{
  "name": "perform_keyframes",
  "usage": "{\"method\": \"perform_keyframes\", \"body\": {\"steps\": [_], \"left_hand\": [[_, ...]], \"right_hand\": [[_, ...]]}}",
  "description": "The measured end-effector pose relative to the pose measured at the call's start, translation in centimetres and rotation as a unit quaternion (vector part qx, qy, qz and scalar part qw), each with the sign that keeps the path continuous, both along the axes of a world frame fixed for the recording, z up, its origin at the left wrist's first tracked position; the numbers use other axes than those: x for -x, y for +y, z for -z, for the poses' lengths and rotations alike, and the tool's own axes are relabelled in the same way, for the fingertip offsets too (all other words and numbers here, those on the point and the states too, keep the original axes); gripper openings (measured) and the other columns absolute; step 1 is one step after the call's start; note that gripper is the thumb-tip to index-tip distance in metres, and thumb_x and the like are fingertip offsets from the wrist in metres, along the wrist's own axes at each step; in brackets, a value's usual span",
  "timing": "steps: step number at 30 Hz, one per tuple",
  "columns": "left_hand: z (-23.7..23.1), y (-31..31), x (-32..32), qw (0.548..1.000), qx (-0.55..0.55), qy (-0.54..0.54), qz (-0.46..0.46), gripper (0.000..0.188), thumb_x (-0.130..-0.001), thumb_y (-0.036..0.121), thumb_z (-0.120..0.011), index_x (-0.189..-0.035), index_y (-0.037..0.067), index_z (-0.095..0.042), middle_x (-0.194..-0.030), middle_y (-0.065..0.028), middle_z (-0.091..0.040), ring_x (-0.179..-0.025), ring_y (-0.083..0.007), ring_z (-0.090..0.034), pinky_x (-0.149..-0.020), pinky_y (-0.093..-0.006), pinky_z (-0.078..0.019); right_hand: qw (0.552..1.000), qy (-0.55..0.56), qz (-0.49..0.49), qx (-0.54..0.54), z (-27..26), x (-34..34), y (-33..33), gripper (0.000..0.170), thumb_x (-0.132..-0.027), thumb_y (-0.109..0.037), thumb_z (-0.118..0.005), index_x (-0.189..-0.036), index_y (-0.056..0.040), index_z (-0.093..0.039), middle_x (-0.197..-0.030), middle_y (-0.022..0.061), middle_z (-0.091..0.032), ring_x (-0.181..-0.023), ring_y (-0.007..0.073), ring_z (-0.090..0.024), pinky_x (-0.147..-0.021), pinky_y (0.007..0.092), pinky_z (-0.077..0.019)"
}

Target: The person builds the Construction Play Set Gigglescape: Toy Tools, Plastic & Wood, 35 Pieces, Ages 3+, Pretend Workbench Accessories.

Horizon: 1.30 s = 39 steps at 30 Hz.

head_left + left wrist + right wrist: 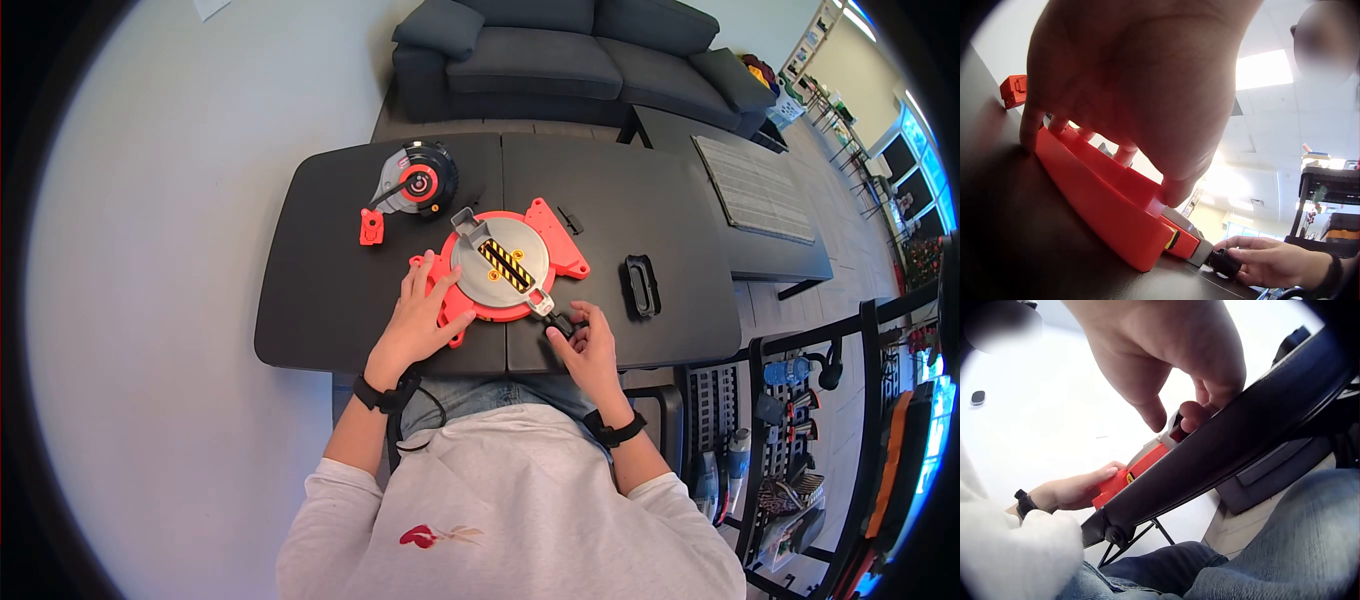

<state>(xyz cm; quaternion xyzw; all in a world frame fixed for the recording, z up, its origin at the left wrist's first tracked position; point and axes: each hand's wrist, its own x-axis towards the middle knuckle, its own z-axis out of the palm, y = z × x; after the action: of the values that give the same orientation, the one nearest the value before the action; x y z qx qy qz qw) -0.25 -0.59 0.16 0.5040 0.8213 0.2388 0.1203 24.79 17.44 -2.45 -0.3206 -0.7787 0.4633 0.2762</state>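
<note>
Red plastic is making up the base (pixel 568 257) that is lying mid-table, its grey disc (pixel 528 256) facing up, while the left hand (pixel 415 322) is resting on its left side with fingers spread and the right hand (pixel 590 348) is pinching a black knob (pixel 1225 262) at its near-right end on the dark table (pixel 640 205).

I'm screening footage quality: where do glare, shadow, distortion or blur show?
Head: strong wide-angle bowing, black corners, bright windows at right. Left wrist: ceiling light blown out, left hand shadowed, blurred oval top right. Right wrist: background washed white, another blurred oval top left.
</note>
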Motion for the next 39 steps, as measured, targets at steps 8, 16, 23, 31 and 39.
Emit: {"method": "perform_keyframes", "body": {"steps": [8,16,23,31,39], "left_hand": [[0.35,0.02,-0.03,1.000,-0.004,0.011,-0.001,0.076,-0.097,0.050,-0.072,-0.159,0.014,-0.048,-0.173,-0.0266,-0.017,-0.157,-0.0524,-0.021,-0.124,-0.0595,-0.0313],[0.26,0.04,-0.03,1.000,0.002,0.010,-0.002,0.076,-0.097,0.051,-0.071,-0.160,0.014,-0.047,-0.173,-0.0274,-0.016,-0.157,-0.0528,-0.020,-0.125,-0.0598,-0.0301],[-0.03,0.10,-0.10,1.000,0.008,0.004,-0.003,0.077,-0.097,0.051,-0.072,-0.160,0.015,-0.046,-0.174,-0.0270,-0.015,-0.157,-0.0528,-0.019,-0.125,-0.0595,-0.0297],[-0.08,0.06,-0.18,1.000,0.006,0.006,-0.003,0.077,-0.097,0.051,-0.071,-0.160,0.015,-0.046,-0.174,-0.0269,-0.015,-0.157,-0.0527,-0.019,-0.125,-0.0591,-0.0297],[0.23,0.05,-0.04,1.000,0.005,0.009,-0.002,0.077,-0.097,0.051,-0.071,-0.160,0.015,-0.046,-0.173,-0.0270,-0.016,-0.157,-0.0526,-0.020,-0.125,-0.0592,-0.0301]], "right_hand": [[1.000,0.001,-0.008,-0.004,0.21,0.01,0.12,0.054,-0.090,-0.016,-0.086,-0.134,-0.0017,-0.058,-0.108,0.0115,-0.060,-0.064,0.0113,-0.060,-0.057,0.0249,-0.0501],[1.000,0.003,-0.019,-0.011,-0.14,-0.01,0.12,0.041,-0.091,-0.011,-0.084,-0.123,-0.0002,-0.062,-0.107,0.0108,-0.061,-0.063,0.0111,-0.060,-0.057,0.0253,-0.0500],[1.000,0.006,-0.016,-0.008,-0.45,0.08,0.05,0.035,-0.092,-0.011,-0.083,-0.119,0.0019,-0.065,-0.105,0.0068,-0.064,-0.065,0.0059,-0.057,-0.057,0.0224,-0.0465],[1.000,-0.003,-0.015,-0.005,-0.34,0.09,0.14,0.032,-0.091,-0.011,-0.083,-0.116,0.0013,-0.066,-0.101,0.0095,-0.065,-0.062,0.0114,-0.060,-0.057,0.0259,-0.0486],[1.000,-0.004,-0.015,-0.009,-0.25,0.09,0.21,0.032,-0.092,-0.011,-0.083,-0.116,0.0018,-0.067,-0.101,0.0099,-0.065,-0.062,0.0111,-0.060,-0.057,0.0260,-0.0487]]}}
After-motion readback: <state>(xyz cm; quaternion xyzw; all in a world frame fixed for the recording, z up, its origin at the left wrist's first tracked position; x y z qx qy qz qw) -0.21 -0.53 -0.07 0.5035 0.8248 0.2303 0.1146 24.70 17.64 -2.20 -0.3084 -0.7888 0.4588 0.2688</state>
